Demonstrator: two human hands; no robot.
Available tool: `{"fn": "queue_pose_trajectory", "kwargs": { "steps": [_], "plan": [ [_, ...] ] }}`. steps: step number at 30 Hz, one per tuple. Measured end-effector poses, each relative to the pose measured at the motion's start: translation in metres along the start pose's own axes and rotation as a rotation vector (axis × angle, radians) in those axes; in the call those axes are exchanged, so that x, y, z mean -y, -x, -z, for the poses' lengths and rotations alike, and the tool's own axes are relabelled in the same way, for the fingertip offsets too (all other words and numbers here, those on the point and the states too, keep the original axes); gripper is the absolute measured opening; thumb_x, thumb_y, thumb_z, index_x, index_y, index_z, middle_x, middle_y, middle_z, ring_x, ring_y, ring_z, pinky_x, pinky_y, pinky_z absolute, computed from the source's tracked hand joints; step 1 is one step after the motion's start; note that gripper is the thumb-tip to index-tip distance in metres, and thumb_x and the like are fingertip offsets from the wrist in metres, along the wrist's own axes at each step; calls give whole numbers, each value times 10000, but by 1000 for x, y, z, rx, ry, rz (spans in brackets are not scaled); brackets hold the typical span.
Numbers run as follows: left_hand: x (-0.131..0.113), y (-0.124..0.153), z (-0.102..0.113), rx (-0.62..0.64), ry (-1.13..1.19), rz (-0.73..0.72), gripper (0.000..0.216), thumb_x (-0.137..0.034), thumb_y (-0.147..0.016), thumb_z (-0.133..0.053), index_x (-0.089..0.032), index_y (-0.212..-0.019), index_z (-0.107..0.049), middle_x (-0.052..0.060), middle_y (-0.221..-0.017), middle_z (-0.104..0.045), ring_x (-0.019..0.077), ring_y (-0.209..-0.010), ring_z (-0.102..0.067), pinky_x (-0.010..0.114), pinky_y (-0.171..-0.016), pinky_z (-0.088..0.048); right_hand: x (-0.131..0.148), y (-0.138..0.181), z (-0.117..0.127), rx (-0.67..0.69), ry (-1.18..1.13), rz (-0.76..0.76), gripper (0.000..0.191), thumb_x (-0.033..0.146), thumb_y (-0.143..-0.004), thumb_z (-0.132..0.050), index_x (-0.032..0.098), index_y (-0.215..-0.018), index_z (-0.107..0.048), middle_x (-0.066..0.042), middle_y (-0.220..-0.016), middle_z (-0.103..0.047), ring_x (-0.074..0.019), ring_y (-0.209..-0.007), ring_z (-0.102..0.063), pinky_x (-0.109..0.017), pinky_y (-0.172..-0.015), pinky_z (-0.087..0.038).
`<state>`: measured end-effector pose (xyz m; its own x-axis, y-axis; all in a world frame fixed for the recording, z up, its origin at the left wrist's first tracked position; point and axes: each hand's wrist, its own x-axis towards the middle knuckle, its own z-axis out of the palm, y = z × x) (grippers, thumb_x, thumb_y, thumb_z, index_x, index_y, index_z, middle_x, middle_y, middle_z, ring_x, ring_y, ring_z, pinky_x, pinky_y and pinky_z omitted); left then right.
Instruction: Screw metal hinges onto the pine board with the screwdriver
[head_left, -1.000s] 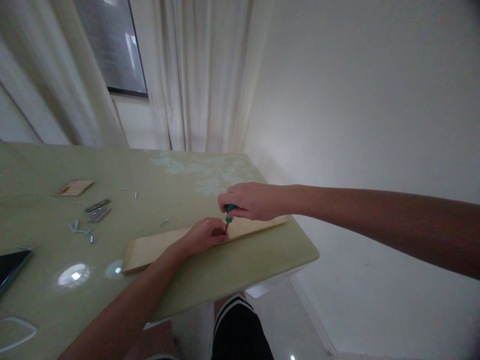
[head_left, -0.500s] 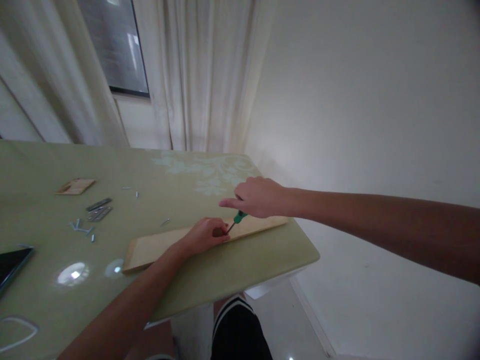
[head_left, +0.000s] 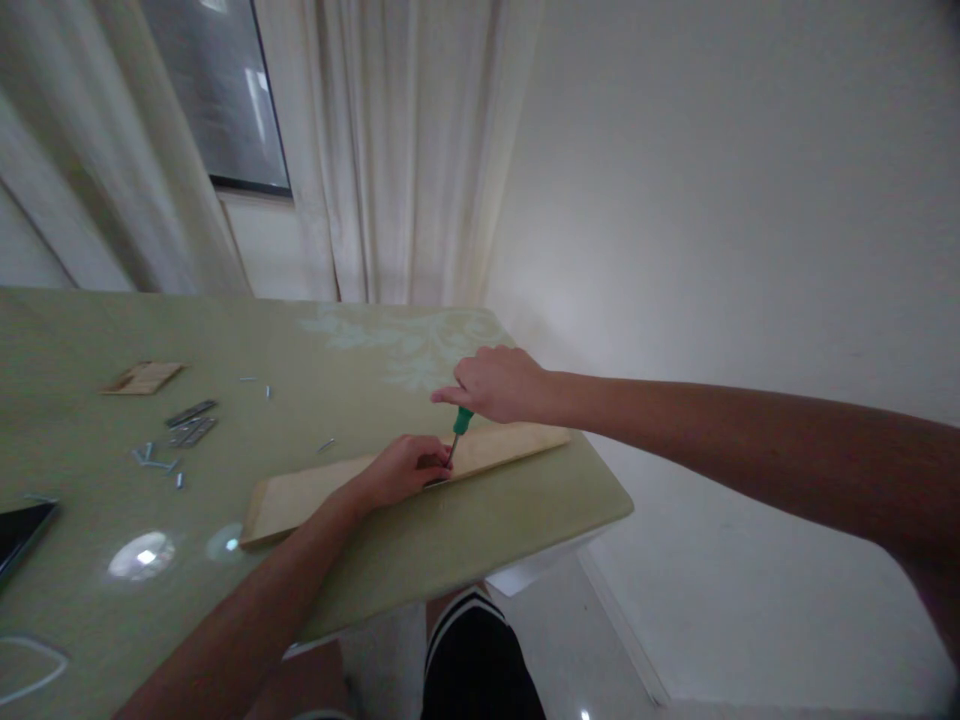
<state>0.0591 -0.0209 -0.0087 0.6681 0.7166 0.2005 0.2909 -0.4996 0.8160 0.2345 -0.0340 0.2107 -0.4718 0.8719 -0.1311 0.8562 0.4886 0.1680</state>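
Observation:
My right hand (head_left: 495, 383) is closed round the green handle of a screwdriver (head_left: 463, 422), its thumb stretched out to the left. The shaft slants down to the near long edge of a pale wooden board (head_left: 300, 497) lying on the table. My left hand (head_left: 405, 470) rests on the board, thumb and fingers pinched close about the screwdriver's tip. What sits between those fingers is too small and covered to make out; a thin plate-like edge shows just under them.
Left of the board lie metal hinges (head_left: 193, 425), several loose screws (head_left: 154, 460) and a small wooden piece (head_left: 146, 378). A dark-screened device (head_left: 22, 530) and a white cable (head_left: 45, 660) are at the left edge. The table's (head_left: 525, 540) right corner stands near the wall.
The screwdriver has tipped more upright as my right hand shifted slightly left and up. My left hand keeps its place on the board. The whole view has moved a little.

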Motion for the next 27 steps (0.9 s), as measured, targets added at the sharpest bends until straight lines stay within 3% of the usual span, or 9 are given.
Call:
{"fn": "queue_pose_trajectory", "kwargs": {
  "steps": [4, 6, 11, 13, 15, 19, 21, 24, 27],
  "plan": [
    [4, 0, -3, -13, -22, 5, 183, -394, -915, -693, -216, -947, -719, 15, -862, -739, 184, -801, -661, 293, -755, -500, -8, -2, 2, 37, -96, 596, 206, 383, -1061, -546, 201, -1112, -630, -112, -1062, -740, -224, -964, -639, -308, -792, -420],
    [6, 0, -5, -18, -30, 4, 179, -386, -919, -691, -219, -982, -708, 12, -880, -742, 181, -794, -661, 289, -739, -491, -8, 1, 2, 33, -175, 734, 174, 339, -1047, -577, 201, -1147, -611, -111, -1120, -724, -210, -998, -626, -303, -834, -427],
    [4, -1, -4, -25, -47, 2, 186, -402, -917, -704, -217, -901, -700, -3, -851, -718, 164, -761, -633, 268, -709, -456, -7, -1, -3, 4, -97, 109, 507, 646, -1030, -474, 193, -976, -696, -131, -955, -757, -258, -840, -670, -315, -662, -387],
    [2, -1, -3, -16, -43, -8, 181, -402, -918, -703, -224, -949, -719, 1, -895, -727, 167, -803, -642, 265, -737, -459, -9, -5, -4, 9, -70, 18, 521, 577, -1069, -415, 175, -921, -713, -155, -1004, -767, -261, -872, -684, -315, -669, -389],
    [0, -1, -2, 5, -36, -17, 177, -399, -925, -689, -227, -949, -727, -1, -893, -726, 165, -815, -648, 260, -746, -459, -14, -6, -2, 31, -95, 120, 419, 447, -1092, -425, 168, -976, -715, -138, -1042, -771, -235, -887, -679, -307, -708, -409],
    [-3, -1, -2, 0, -43, -11, 193, -396, -925, -676, -216, -858, -695, -11, -806, -698, 156, -748, -619, 253, -694, -438, -20, 3, 5, 90, -85, 596, 250, 297, -1090, -482, 165, -1128, -692, -121, -1100, -749, -217, -991, -648, -311, -872, -446],
    [-4, 0, -3, -18, -55, -4, 195, -396, -923, -678, -216, -847, -681, -17, -786, -686, 151, -719, -599, 252, -669, -426, -20, 8, 7, 89, -44, 684, 239, 267, -1080, -496, 165, -1189, -683, -139, -1152, -734, -230, -1066, -637, -327, -920, -447],
    [-5, 1, -3, -31, -73, -1, 200, -395, -928, -674, -217, -839, -677, -14, -817, -698, 149, -727, -606, 254, -677, -433, -17, 10, 6, 74, -47, 342, 372, 455, -1058, -533, 176, -1265, -666, -153, -1103, -757, -266, -972, -678, -334, -776, -467],
    [-5, 2, -3, -37, -100, 7, 195, -395, -923, -685, -218, -842, -685, -11, -820, -707, 156, -738, -626, 258, -688, -441, -13, 6, 4, 83, -34, -27, 545, 605, -1061, -417, 158, -1088, -729, -177, -1007, -775, -281, -844, -695, -331, -654, -427]
  ]
}}
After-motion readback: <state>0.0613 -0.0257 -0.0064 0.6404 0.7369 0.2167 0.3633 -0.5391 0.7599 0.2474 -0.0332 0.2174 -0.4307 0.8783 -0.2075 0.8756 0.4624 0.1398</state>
